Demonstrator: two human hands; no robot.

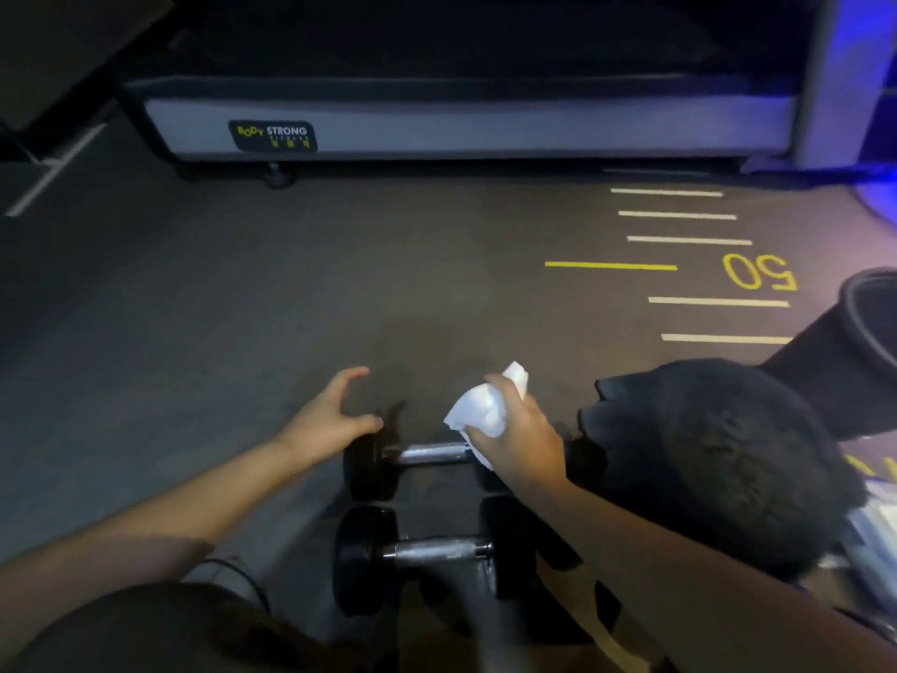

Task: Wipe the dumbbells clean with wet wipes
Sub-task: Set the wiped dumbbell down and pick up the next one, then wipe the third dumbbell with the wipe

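Nearest the camera, two bare forearms reaching forward over a dark gym floor (204, 303); below them, near dumbbell (427, 551) lying crosswise, black heads left and right, knurled metal handle between; just beyond, far dumbbell (417, 454) lying parallel, its right head hidden behind the right hand. Left hand (330, 420) spread with fingers loosely curved and thumb apart, holding nothing, poised at the top of the far dumbbell's left head; contact with the head not clear enough to tell. Right hand (524, 439) clamped round a crumpled white wet wipe (485, 410), held over the right end of the far dumbbell's handle, lower edge of the wipe touching or just above the metal. Hands well apart, one toward each end of the far dumbbell.

To the right, dark black fabric bag (718, 459) slumped on the floor beside both dumbbells; beyond it, rim of a dark round bin (869, 313) at the right edge; pale packaging (873, 536) at the near right, blurred. Far across the floor, base of a grey machine (466, 123) with a "BODY STRONG" label (273, 135); white and yellow floor lines (679, 240) and a yellow "50" at far right.
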